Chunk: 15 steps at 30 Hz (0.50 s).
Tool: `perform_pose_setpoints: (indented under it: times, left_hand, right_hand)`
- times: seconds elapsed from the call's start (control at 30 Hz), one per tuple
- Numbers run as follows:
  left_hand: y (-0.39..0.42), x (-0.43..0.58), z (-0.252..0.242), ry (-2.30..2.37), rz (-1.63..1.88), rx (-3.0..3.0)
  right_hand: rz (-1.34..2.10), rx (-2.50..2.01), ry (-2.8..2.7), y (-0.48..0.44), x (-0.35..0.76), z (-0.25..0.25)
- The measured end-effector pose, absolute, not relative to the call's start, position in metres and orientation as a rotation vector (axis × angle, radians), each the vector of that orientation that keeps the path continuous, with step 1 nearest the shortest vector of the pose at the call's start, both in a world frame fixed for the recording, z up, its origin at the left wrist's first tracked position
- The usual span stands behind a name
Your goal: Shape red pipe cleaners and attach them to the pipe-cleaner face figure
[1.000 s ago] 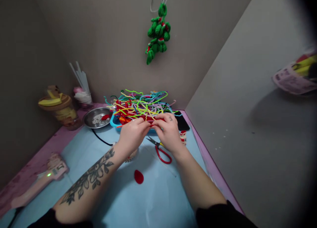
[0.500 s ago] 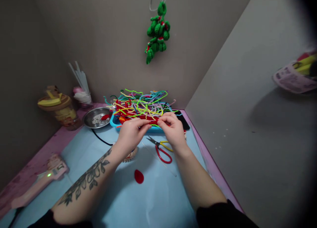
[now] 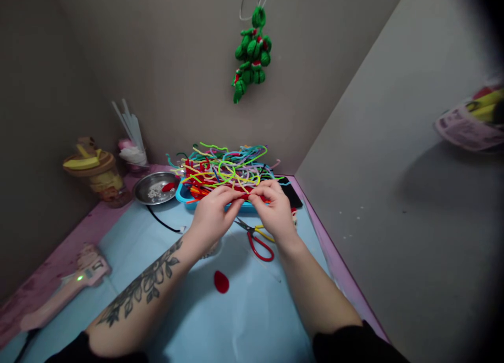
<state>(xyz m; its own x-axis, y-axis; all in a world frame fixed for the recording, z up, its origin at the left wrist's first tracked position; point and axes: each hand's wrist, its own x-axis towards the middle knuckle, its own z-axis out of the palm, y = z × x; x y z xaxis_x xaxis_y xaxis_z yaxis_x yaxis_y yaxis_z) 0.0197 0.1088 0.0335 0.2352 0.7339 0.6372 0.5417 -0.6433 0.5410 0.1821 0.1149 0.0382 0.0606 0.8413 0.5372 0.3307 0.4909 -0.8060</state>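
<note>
My left hand point(image 3: 213, 211) and my right hand point(image 3: 274, 209) meet over the front of a blue tray point(image 3: 181, 193) heaped with colourful pipe cleaners point(image 3: 232, 163). Thumb and forefinger of each hand pinch a short red pipe cleaner point(image 3: 245, 196), mostly covered by the fingers. Beneath the hands, scissors point(image 3: 260, 246) with one red and one yellow handle lie on the blue sheet point(image 3: 252, 315). A red teardrop-shaped piece point(image 3: 221, 282) lies nearer to me. Behind my left wrist, a small pale object is mostly hidden.
At left are a pink glue gun point(image 3: 66, 289) with a green light, a metal bowl point(image 3: 155, 188) holding small white bits and a red piece, and a lidded cup point(image 3: 100, 174). A phone point(image 3: 292, 195) lies right of the tray. Green knitted ornaments point(image 3: 252, 53) hang on the wall.
My hands have drawn closer together, so less of the red pipe cleaner shows between the fingertips. My left hand has shifted slightly right. The view has shifted a little.
</note>
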Motion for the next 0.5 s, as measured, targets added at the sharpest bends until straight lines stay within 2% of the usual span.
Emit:
perform_pose_setpoints:
  times: [0.3,0.4,0.5]
  left_hand:
    - [0.1091,0.0180,0.0342,1.232,1.452,2.348]
    - [0.1104,0.0149,0.0360,1.288,1.375,2.472]
    - [0.1115,0.0111,0.0384,1.382,1.136,2.743]
  right_hand:
    - [0.615,-1.033,-1.429,0.1167,0.1779,0.0311]
    - [0.495,-1.046,-1.547,0.1166,0.1791,0.0318]
    - [0.299,-1.065,-1.800,0.1152,0.1815,0.0337]
